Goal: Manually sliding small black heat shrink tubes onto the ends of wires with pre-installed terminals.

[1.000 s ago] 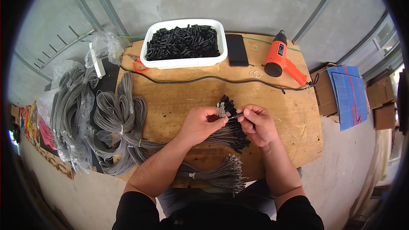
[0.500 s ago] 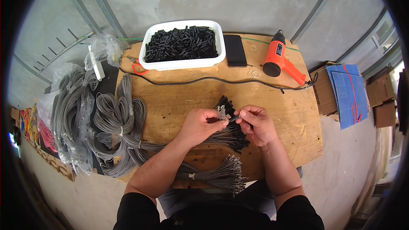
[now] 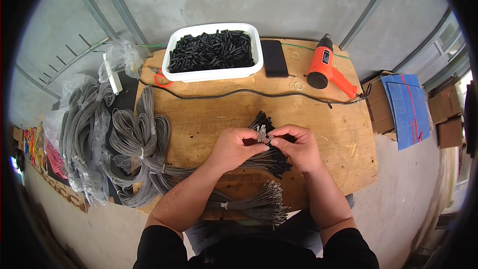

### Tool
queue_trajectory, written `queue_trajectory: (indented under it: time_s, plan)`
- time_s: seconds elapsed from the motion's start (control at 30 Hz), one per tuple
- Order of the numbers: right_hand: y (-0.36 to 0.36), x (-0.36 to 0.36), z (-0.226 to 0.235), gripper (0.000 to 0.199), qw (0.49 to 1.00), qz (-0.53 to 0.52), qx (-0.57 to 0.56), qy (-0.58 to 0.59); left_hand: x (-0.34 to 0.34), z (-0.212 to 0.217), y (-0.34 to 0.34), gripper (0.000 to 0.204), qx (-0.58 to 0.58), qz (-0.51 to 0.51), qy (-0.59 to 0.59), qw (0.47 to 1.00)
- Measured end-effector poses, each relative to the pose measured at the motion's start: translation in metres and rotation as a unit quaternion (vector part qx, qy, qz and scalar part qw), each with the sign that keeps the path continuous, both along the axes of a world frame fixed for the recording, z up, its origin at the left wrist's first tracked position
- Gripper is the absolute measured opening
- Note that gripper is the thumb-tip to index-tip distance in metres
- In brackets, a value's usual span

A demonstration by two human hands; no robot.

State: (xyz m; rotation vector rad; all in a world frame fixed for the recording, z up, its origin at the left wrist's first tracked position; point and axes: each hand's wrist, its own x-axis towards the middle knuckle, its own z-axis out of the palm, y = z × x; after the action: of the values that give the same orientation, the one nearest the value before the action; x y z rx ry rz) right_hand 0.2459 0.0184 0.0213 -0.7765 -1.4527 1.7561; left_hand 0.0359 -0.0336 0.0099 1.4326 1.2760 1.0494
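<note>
My left hand (image 3: pixel 234 145) pinches a small bunch of grey cable ends (image 3: pixel 261 132) with bare, pale metal tips above the middle of the bench. My right hand (image 3: pixel 298 148) meets it from the right, thumb and forefinger closed on a cable end. Whether a black sleeve is also between those fingers is hidden. Beneath both hands lies a fan of grey cables with black-sleeved ends (image 3: pixel 275 164). Nearer to me, a tied cable bundle (image 3: pixel 271 201) spreads its metal-tipped ends.
A white tub (image 3: pixel 214 75) full of short black sleeves stands at the back, beside a phone (image 3: pixel 275 60) and an orange heat gun (image 3: pixel 323 62). A black cord (image 3: pixel 229 92) crosses the wooden bench. Orange-handled cutters (image 3: pixel 162 80) and coiled grey cables (image 3: pixel 142 144) are on the left.
My right hand has moved slightly left, up against the cable ends. The small dark sleeve seen between its fingers before is now out of sight. My left hand has barely shifted.
</note>
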Motion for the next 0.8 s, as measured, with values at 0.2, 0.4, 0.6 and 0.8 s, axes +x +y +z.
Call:
queue_trajectory:
  time_s: [0.2,0.4,0.6,0.8]
  plan:
    - [0.002,0.001,-0.001,0.01,0.999,-0.025,-0.035,-0.014,-0.001,0.002,0.0,0.016,-0.099,-0.004,-0.129,0.987]
    - [0.002,0.0,0.001,0.008,0.994,-0.026,-0.103,0.015,0.0,-0.009,0.001,0.018,-0.034,0.021,-0.059,0.997]
    - [0.027,0.017,-0.008,0.023,0.905,-0.077,-0.329,0.26,0.0,-0.001,0.0,0.009,-0.058,0.033,-0.03,0.997]
    - [0.036,0.024,-0.018,0.025,0.863,-0.163,-0.362,0.313,0.002,0.0,0.001,0.01,-0.064,0.038,-0.028,0.997]
